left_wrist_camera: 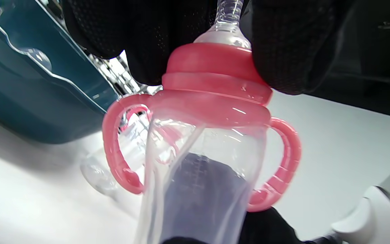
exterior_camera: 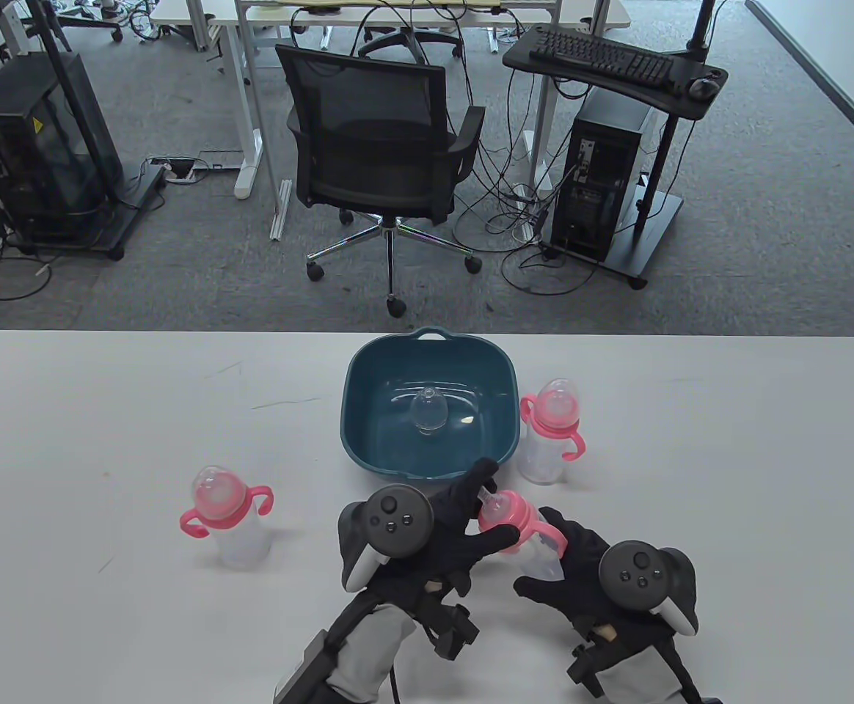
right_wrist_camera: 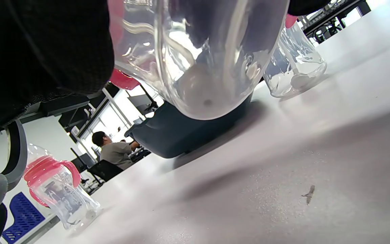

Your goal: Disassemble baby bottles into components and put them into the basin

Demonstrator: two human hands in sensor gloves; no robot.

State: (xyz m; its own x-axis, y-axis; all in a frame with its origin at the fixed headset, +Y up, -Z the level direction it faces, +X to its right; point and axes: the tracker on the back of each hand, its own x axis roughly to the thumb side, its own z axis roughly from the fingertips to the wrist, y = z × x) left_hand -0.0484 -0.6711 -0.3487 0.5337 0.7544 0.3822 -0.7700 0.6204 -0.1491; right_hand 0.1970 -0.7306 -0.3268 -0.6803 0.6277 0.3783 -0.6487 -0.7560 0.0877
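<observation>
The left hand (exterior_camera: 427, 535) grips the pink collar (left_wrist_camera: 215, 81) of a baby bottle (exterior_camera: 522, 539), with its fingers (left_wrist_camera: 147, 37) curled around the collar on both sides of the clear nipple (left_wrist_camera: 229, 20). The right hand (exterior_camera: 596, 579) holds the clear body of the same bottle from below, its fingers wrapped around it. This bottle is lifted above the white tabletop (exterior_camera: 104, 411) and tilted, just in front of the blue basin (exterior_camera: 357, 411). Its two pink handles (left_wrist_camera: 117, 149) stick out at the sides.

Inside the basin lies one clear cap (exterior_camera: 428, 411). A second bottle (exterior_camera: 550, 433) stands upright just beside the basin's right wall. A third bottle (exterior_camera: 225, 521) stands upright on the left part of the tabletop, well apart from the basin. Both of them have their clear caps on.
</observation>
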